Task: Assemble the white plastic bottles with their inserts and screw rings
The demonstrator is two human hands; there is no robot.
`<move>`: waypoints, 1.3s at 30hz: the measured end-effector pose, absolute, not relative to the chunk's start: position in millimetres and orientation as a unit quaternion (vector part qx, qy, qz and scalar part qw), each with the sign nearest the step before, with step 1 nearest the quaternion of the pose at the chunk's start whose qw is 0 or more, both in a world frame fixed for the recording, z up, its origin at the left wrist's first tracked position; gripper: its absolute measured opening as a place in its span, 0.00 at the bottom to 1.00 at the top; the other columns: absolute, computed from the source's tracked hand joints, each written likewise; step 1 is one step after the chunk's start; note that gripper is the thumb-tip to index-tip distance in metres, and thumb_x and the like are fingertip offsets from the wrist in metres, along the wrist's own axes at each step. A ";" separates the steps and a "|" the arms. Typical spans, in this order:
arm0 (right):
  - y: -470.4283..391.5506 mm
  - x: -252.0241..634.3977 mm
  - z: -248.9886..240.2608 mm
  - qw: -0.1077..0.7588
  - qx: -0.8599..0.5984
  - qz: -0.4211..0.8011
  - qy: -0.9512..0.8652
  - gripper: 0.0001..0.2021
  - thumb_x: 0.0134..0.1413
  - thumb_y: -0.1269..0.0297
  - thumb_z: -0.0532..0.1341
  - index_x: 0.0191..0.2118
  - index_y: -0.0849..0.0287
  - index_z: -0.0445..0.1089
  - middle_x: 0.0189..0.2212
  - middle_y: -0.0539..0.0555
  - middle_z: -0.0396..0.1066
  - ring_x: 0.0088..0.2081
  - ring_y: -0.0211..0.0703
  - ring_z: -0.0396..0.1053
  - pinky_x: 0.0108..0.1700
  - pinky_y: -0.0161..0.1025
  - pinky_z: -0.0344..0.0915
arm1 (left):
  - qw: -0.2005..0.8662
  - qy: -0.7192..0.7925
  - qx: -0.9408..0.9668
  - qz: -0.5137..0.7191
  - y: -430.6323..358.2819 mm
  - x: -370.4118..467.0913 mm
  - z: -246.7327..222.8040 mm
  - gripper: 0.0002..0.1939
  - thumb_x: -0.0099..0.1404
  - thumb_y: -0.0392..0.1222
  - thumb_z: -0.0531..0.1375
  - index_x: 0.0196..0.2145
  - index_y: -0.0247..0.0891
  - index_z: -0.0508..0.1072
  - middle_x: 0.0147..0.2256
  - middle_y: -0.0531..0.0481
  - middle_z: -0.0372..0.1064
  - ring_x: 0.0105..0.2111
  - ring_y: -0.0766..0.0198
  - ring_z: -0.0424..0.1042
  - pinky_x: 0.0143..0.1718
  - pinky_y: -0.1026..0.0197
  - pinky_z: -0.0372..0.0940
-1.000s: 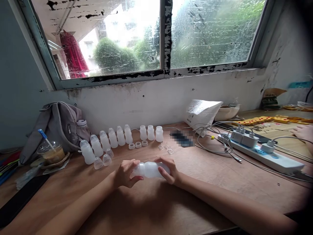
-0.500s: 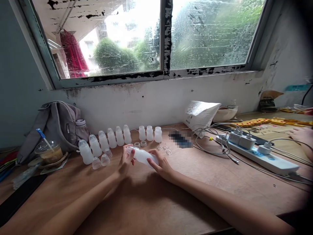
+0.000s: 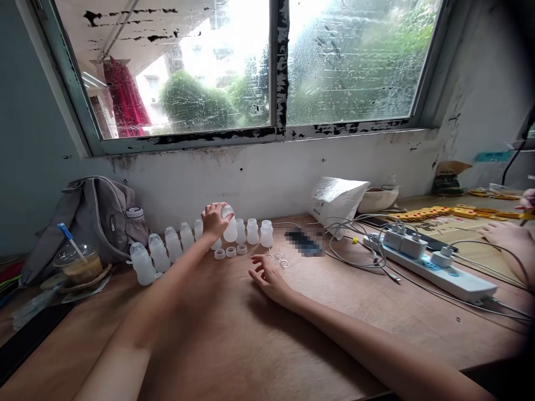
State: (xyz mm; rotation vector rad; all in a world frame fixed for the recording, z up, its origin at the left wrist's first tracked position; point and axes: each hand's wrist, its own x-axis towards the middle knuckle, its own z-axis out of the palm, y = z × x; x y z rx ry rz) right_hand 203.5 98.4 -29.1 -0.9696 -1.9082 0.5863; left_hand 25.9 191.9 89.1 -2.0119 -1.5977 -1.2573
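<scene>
My left hand (image 3: 215, 220) reaches to the back of the table and grips a frosted white baby bottle (image 3: 230, 229) with a clear cover, held upright between the capped and coverless bottles. My right hand (image 3: 271, 281) lies near the table surface, fingers apart and loosely curled, holding nothing. Close to its fingertips are several thin rings (image 3: 284, 263). Several white screw collars (image 3: 230, 252) lie in front of the held bottle. To the left stands a row of covered bottles (image 3: 142, 264), partly hidden by my left forearm. Coverless bottles (image 3: 266, 234) stand to the right.
A grey backpack (image 3: 98, 217) and an iced drink cup (image 3: 79, 262) are at left. A white pouch (image 3: 336, 203), tangled cables and a power strip (image 3: 434, 273) occupy the right. Another person's hand (image 3: 497, 231) is at the far right, near yellow parts (image 3: 422, 213).
My left hand has carried the bottle from the front middle to the back row, tilting it upright. My right hand has let go of it and stays in front.
</scene>
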 end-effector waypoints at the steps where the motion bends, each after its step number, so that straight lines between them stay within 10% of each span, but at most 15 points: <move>1: 98.6 203.2 -30.3 0.441 -0.389 0.228 -0.775 0.13 0.54 0.62 0.52 0.45 0.58 0.55 0.43 0.57 0.60 0.36 0.39 0.65 0.36 0.41 0.66 | 0.155 -0.564 -0.696 -0.415 199.0 27.3 84.5 0.16 0.56 0.46 0.57 0.42 0.41 0.67 0.43 0.45 0.66 0.46 0.53 0.59 0.47 0.52 0.50; 27: 96.2 204.2 -27.0 0.404 -0.384 0.137 -0.819 0.11 0.55 0.65 0.51 0.44 0.57 0.56 0.41 0.56 0.61 0.37 0.40 0.64 0.40 0.40 0.63 | 0.238 -0.584 -0.702 -0.330 224.7 23.4 43.3 0.20 0.60 0.49 0.52 0.49 0.40 0.64 0.47 0.37 0.62 0.51 0.47 0.53 0.52 0.42 0.36; 39: 130.3 261.4 8.1 0.145 -0.684 -0.021 -0.715 0.13 0.51 0.60 0.55 0.40 0.63 0.59 0.32 0.63 0.70 0.36 0.53 0.69 0.32 0.41 0.59 | 0.185 -0.574 -0.751 -0.270 158.6 -15.1 -29.5 0.17 0.59 0.49 0.51 0.44 0.38 0.65 0.50 0.39 0.57 0.52 0.50 0.52 0.50 0.48 0.49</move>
